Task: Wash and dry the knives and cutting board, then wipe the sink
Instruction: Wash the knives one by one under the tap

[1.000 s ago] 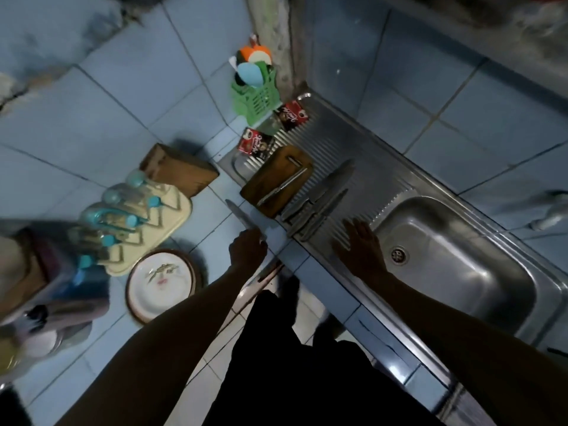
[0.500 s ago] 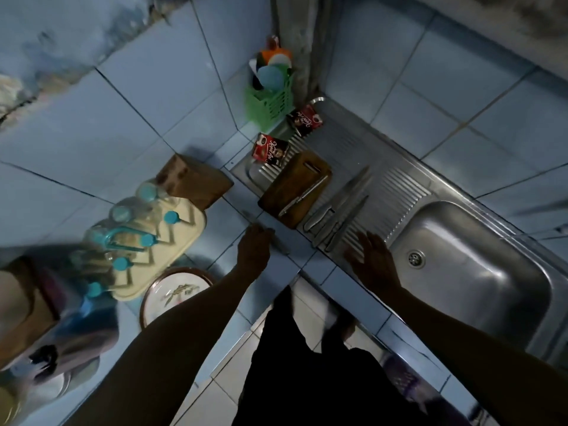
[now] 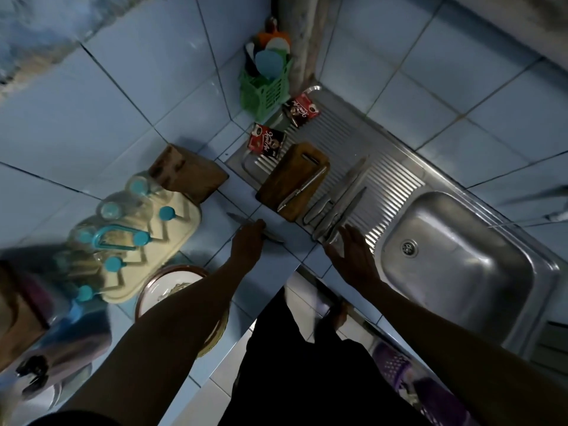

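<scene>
A wooden cutting board (image 3: 285,170) lies on the ribbed steel drainboard (image 3: 396,179) with one steel knife (image 3: 302,188) across it. Several more steel knives (image 3: 341,207) lie side by side to its right. My left hand (image 3: 248,245) is closed around a knife (image 3: 238,218) over the blue tiled counter; its blade tip points up-left and its handle end shows right of my fingers. My right hand (image 3: 353,252) hovers with fingers spread, just below the knife handles at the drainboard's front edge. The steel sink basin (image 3: 479,265) lies to the right.
A wooden knife block (image 3: 190,175) lies on its side on the counter. Left of it stand a cream rack with glasses (image 3: 138,241) and a plate (image 3: 172,287). A green utensil caddy (image 3: 266,87) and two red sachets (image 3: 266,142) fill the corner.
The camera view shifted left and down. My left hand with its knife stayed over the counter. My right hand lifted slightly and spread near the knife handles.
</scene>
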